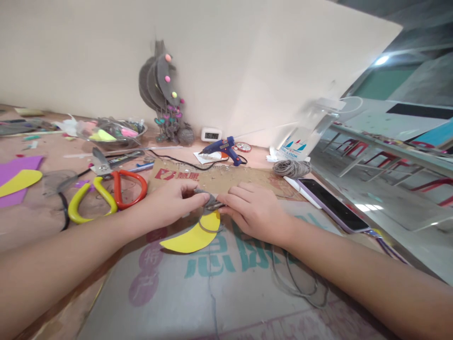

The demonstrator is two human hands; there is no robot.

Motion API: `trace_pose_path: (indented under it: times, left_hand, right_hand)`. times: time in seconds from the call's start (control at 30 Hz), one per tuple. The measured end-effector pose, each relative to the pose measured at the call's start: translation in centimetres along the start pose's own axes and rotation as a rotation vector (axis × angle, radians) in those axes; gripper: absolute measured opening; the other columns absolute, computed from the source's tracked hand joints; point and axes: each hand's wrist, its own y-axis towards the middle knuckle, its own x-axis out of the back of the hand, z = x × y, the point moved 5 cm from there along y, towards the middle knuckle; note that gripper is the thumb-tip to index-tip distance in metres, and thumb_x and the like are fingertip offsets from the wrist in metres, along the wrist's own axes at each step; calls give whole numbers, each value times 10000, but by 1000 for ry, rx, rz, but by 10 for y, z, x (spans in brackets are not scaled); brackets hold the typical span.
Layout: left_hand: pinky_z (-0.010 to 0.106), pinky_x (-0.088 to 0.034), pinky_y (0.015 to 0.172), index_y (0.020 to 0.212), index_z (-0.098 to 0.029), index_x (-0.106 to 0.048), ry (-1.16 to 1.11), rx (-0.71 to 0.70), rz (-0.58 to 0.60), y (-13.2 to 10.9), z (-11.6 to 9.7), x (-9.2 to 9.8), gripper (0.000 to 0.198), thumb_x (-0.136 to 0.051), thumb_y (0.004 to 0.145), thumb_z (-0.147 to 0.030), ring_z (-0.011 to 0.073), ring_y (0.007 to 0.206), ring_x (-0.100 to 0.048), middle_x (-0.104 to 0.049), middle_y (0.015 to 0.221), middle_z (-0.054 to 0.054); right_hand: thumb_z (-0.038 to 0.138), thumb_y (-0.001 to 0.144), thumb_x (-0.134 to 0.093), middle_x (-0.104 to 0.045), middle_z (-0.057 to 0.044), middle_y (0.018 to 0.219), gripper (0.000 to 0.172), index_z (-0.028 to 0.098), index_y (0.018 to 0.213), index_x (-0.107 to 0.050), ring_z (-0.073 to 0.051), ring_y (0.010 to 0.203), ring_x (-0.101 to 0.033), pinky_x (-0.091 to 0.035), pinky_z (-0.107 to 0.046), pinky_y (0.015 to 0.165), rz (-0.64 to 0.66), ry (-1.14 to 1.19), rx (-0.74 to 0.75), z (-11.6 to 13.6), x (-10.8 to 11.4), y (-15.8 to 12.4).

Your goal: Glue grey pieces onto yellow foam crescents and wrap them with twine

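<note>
A yellow crescent cutout (191, 238) lies over a printed cardboard sheet (170, 293), its near tip pointing left. Grey cord (211, 203) is bunched around its upper end, and one loop crosses the yellow surface just below. My left hand (177, 200) is closed, thumb and fingers pinching the cord-covered end. From the other side my right hand (256, 212) closes its fingertips on the cord. Loose cord (300, 293) trails in curves below my right wrist. The fingers partly hide the wrapped end.
Red-and-yellow-handled scissors (113, 193) lie left of the cardboard. Behind it are a blue glue gun (224, 150), a small digital clock (211, 135) and a filled bowl (111, 134). Rightward are a cord ball (292, 167), a phone (332, 203) and a plastic jug (300, 134).
</note>
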Motion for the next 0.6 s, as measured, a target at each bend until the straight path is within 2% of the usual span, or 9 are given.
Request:
trace_pose_path:
  times: [0.27, 0.5, 0.6]
  left_hand:
    - [199, -296, 440, 603, -164, -517, 35, 1, -16, -1, -2, 0, 293, -476, 783, -392, 83, 487, -435, -503, 536, -37]
    - [194, -308, 433, 607, -167, -518, 2, -1, -16, -1, -5, 1, 286, -472, 783, -388, 84, 478, -443, -508, 526, -40]
    - [194, -306, 429, 607, -168, -529, -3, -18, -31, -1, -6, 2, 287, -480, 776, -394, 88, 476, -447, -515, 522, -37]
  right_hand:
    - [318, 920, -396, -594, -33, 752, 270, 152, 986, -598, -146, 697, -486, -324, -273, 619, -27, -22, 22, 1, 1, 1]
    - [315, 911, -396, -590, -52, 765, 280, 129, 957, -600, -151, 699, -489, -338, -269, 606, -56, 92, -88, -4, 4, 0]
    - [312, 903, -407, -584, -54, 759, 274, 126, 967, -598, -158, 700, -479, -335, -276, 606, -42, 107, -67, -4, 4, -1]
